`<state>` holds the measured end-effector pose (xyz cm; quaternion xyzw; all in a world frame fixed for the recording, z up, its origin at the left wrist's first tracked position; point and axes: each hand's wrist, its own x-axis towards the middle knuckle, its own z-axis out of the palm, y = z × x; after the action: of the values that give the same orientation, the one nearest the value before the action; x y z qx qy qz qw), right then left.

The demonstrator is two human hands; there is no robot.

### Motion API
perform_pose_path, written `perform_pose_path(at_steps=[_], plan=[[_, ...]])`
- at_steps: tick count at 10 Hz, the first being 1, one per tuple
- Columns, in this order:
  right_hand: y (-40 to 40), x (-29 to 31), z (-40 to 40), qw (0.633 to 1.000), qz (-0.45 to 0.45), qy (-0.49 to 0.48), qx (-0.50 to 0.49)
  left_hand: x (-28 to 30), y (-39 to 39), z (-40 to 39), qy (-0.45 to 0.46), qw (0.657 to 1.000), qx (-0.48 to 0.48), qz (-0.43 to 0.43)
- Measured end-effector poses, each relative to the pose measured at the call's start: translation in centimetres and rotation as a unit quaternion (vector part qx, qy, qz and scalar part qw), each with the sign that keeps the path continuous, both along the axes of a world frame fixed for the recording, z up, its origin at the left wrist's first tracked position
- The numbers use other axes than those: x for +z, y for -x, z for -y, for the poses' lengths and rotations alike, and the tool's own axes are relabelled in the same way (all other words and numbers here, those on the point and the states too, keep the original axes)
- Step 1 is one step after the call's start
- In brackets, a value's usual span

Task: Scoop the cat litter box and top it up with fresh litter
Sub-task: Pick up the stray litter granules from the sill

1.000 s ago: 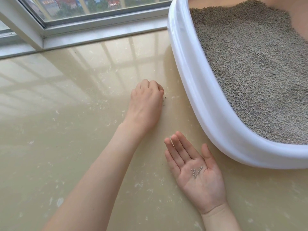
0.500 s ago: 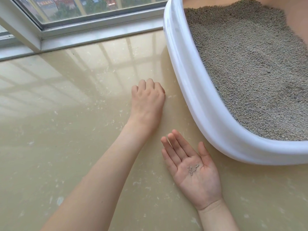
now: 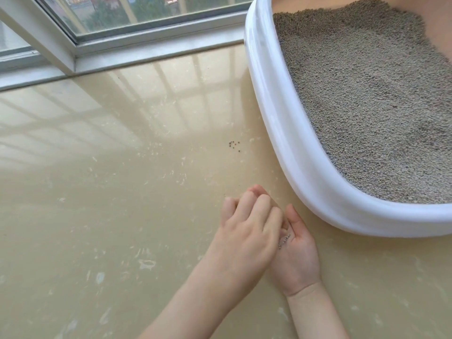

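Head view. Litter box (image 3: 288, 152): white plastic, rounded rim, on the beige floor (image 3: 122, 216) at the right side of the frame; its far end runs out of view at the top. It is filled with grey granular litter (image 3: 367, 94); surface uneven, banked higher toward the far end, and a bare strip of the inner wall shows at the top right.

Right hand (image 3: 297, 253): lies palm up on the floor, just beside the box's near rounded corner, apart from the rim. Fingers relaxed and mostly covered by the other hand; thumb extended toward the box. A small cluster of litter granules (image 3: 285, 239) sits in the palm, carried loose rather than pinched.

Left hand (image 3: 247, 231): back of the hand up, positioned over the right hand's fingers and partly overlapping the palm. Fingers bent and held together, tips pointing down at the right palm. Cannot tell whether anything is held between the fingertips, since they are hidden from this angle.

Spilled granules (image 3: 234, 146): a small group of dark pellets on the floor, ahead of both hands and near the box's long left side, not touching it.

Window frame (image 3: 137, 42): white, along the far edge of the floor, top left; its reflection shows on the glossy floor.
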<state>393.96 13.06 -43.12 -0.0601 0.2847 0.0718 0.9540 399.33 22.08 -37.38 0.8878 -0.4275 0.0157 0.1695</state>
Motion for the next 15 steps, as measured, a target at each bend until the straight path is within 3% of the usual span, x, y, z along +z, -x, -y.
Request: perform_pose_path(at_steps=[1, 2, 3, 4, 5, 6, 7, 8, 11, 15], plan=[[-0.4, 0.8, 0.3, 0.997, -0.011, -0.079, -0.008, 0.4, 0.3, 0.7, 0.003, 0.999, -0.010, 0.036], [-0.3, 0.5, 0.3, 0.996, -0.017, -0.085, -0.002, 0.5, 0.4, 0.5, -0.008, 0.998, -0.047, 0.044], [-0.2, 0.0, 0.2, 1.000, -0.005, 0.000, -0.011, 0.4, -0.4, -0.3, 0.008, 0.999, -0.044, -0.021], [-0.3, -0.2, 0.3, 1.000, 0.015, -0.005, -0.015, 0.9, -1.5, -0.6, 0.069, 0.990, -0.017, -0.124], [-0.6, -0.5, 0.4, 0.999, 0.028, -0.010, -0.023, 1.3, -4.7, -1.0, 0.190, 0.965, 0.071, -0.169], [-0.6, -1.0, 0.3, 0.999, 0.044, 0.010, -0.020, -0.3, -9.3, -1.3, 0.155, 0.961, 0.194, -0.119], [-0.6, -0.8, 0.2, 0.998, 0.053, -0.003, -0.019, -2.7, -12.2, -1.3, 0.060, 0.966, 0.205, -0.145], [-0.7, -0.8, 0.2, 0.998, 0.064, -0.005, -0.019, -3.8, -13.5, -0.8, 0.029, 0.975, 0.172, -0.134], [-0.6, -0.7, 0.1, 0.998, 0.058, -0.006, -0.018, -4.6, -15.3, -0.7, 0.066, 0.994, 0.078, -0.031], [-0.6, -0.6, 0.0, 0.999, 0.046, -0.004, -0.018, -3.4, -16.8, -0.3, -0.038, 0.995, -0.077, 0.056]])
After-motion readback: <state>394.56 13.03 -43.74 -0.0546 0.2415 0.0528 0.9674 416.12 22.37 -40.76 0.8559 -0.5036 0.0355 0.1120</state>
